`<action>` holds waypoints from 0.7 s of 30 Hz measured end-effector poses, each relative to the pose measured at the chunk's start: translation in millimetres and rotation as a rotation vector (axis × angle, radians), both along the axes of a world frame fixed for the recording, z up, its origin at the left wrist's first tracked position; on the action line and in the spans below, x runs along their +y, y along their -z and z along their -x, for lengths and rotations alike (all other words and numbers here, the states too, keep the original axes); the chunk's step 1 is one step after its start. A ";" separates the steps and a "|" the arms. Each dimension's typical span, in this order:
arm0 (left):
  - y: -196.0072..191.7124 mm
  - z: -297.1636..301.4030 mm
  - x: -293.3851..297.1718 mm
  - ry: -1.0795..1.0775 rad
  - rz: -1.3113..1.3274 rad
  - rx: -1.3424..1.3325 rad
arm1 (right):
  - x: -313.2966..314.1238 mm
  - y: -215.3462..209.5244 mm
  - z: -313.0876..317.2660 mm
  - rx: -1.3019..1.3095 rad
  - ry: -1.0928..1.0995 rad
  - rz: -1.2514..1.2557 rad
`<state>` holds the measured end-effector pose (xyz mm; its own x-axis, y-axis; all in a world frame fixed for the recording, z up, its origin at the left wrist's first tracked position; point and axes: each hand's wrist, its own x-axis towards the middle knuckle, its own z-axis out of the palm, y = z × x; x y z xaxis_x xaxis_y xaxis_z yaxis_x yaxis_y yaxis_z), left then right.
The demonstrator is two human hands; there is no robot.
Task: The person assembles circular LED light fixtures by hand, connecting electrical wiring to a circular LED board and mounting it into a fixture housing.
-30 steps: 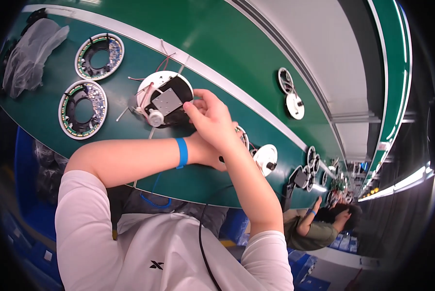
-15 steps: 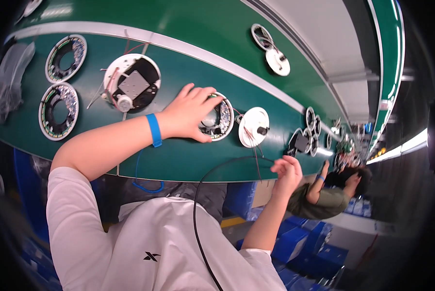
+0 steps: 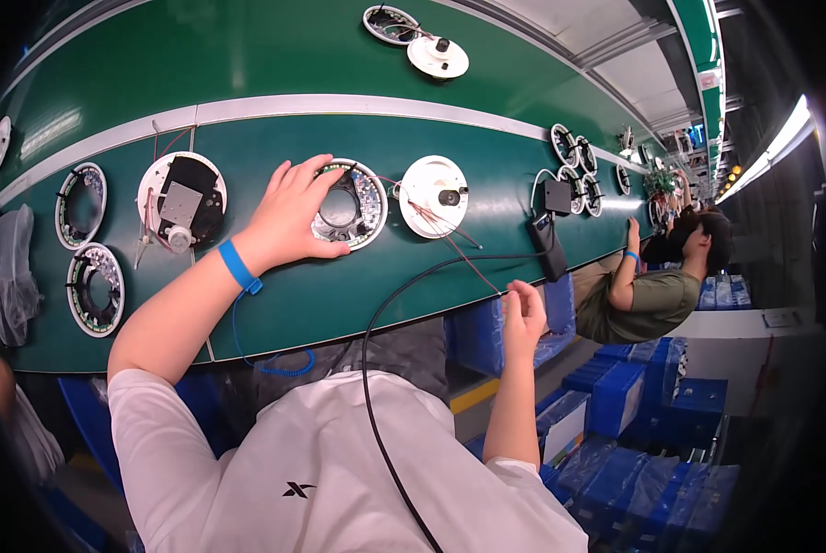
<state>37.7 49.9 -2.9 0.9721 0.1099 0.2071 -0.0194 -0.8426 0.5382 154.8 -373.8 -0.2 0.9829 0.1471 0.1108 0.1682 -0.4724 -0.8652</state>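
The left hand reaches forward over the green counter, the forearm stretched out and a blue wrist strap around the wrist; its palm faces down, the fingers are spread and lie on the left part of the round LED ring module, the thumb at the near rim, so the grip is loose and flat, resting on the ring and not closed around it. The ring lies flat in the middle of the counter, a little closer to its near edge than to the white stripe; its open centre points upward, and being round it has no clear long axis. It looks like a white plastic ring with small shiny dots on the face. The right hand is raised off the counter, just past the near edge, fingers curled with the fingertips together; I cannot tell if it holds something. A white round disc with thin red wires lies just beside the ring, on its right, and a round white plate with a black part and a grey square lies on its left
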 end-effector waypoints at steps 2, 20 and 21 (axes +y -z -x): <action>0.7 2.0 3.2 0.010 -0.005 0.007 | 6.7 1.0 7.5 0.143 -0.015 -0.121; -3.2 8.1 -1.8 -0.015 0.022 -0.044 | 57.6 -120.6 -54.6 0.285 -0.968 -0.142; -3.8 6.4 -3.9 -0.016 0.040 -0.054 | 61.3 -116.8 -70.7 0.286 -0.880 -0.141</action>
